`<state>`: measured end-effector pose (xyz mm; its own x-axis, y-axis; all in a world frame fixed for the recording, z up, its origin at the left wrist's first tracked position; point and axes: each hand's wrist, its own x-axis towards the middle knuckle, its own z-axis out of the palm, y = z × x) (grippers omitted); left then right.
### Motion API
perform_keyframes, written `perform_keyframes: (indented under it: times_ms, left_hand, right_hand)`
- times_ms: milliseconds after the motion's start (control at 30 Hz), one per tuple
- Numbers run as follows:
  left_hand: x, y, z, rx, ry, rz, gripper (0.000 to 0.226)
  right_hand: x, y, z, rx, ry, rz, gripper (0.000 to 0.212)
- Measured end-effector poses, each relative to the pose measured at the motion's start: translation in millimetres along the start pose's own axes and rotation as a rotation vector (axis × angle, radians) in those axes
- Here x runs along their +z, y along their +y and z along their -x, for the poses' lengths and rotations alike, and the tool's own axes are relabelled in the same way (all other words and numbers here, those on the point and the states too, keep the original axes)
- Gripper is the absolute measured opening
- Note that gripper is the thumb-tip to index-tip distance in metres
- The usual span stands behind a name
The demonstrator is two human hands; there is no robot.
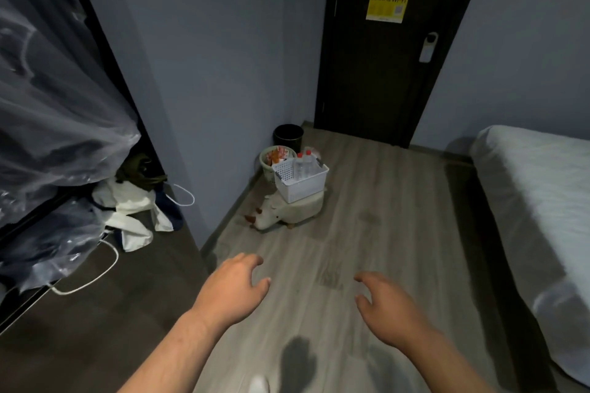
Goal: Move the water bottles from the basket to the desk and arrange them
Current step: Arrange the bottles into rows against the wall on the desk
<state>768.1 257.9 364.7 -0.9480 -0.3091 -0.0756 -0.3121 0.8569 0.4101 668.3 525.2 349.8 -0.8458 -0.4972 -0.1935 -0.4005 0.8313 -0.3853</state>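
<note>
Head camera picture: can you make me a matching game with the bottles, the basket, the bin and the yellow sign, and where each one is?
Things:
1 water bottles
2 white basket
3 black bin
4 yellow sign

Places:
A on the dark door
B on the animal-shaped stool
C inside the white basket
D in the corner near the dark door

Pairs: 1-C, 2-B, 3-D, 4-A.
</note>
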Motion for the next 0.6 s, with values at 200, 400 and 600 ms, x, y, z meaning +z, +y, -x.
perform_keyframes:
  times_ms: [200, 400, 600]
  left_hand:
    - [-8, -18, -103, 0.001, -0.001, 0.043, 0.047]
    - [-27, -44, -224, 0.017, -0.010, 0.134, 0.042]
    - [-34, -52, -323, 0.056, -0.025, 0.134, 0.033]
  right_hand:
    - [-17, -1, -98, 0.018, -0.006, 0.017, 0.044]
    - [-47, -16, -208, 0.061, -0.008, 0.019, 0.047]
    - [-65, -18, -287, 0.063, 0.025, 0.054, 0.045]
